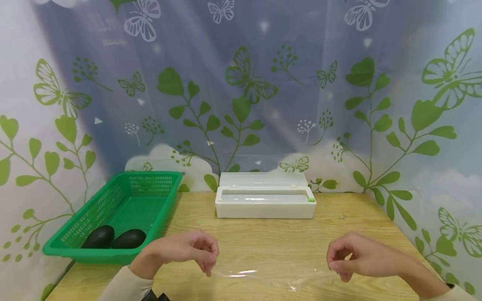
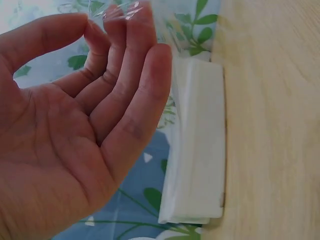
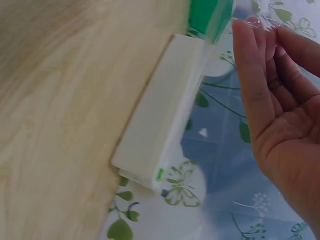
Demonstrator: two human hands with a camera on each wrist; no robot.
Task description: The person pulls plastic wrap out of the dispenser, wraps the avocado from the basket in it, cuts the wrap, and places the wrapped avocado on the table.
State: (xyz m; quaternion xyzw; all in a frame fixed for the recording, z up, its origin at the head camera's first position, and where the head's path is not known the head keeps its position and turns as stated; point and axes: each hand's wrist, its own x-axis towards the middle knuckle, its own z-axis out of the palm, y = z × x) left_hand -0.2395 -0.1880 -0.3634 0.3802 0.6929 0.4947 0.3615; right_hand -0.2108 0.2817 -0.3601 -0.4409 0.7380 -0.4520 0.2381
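Observation:
A clear sheet of plastic wrap (image 1: pixel 242 274) stretches between the two hands above the front of the table. My left hand (image 1: pixel 188 251) pinches its left end between thumb and fingertips; in the left wrist view the wrap (image 2: pixel 120 11) shows at the fingertips. On the other side my right hand (image 1: pixel 359 257) pinches the right end, its fingers curled in the head view. Behind the hands stands a white plastic wrap dispenser box (image 1: pixel 264 210) with its lid raised, a roll lying inside and a green slider (image 1: pixel 311 200) at its right end.
At the left sits a green plastic basket (image 1: pixel 171 200) with two dark, smooth, rounded objects (image 1: pixel 129 239) in its near end; they look like eggplants or avocados. The wooden table (image 1: pixel 339 217) ends at a curtain (image 1: pixel 293 125) printed with leaves and butterflies.

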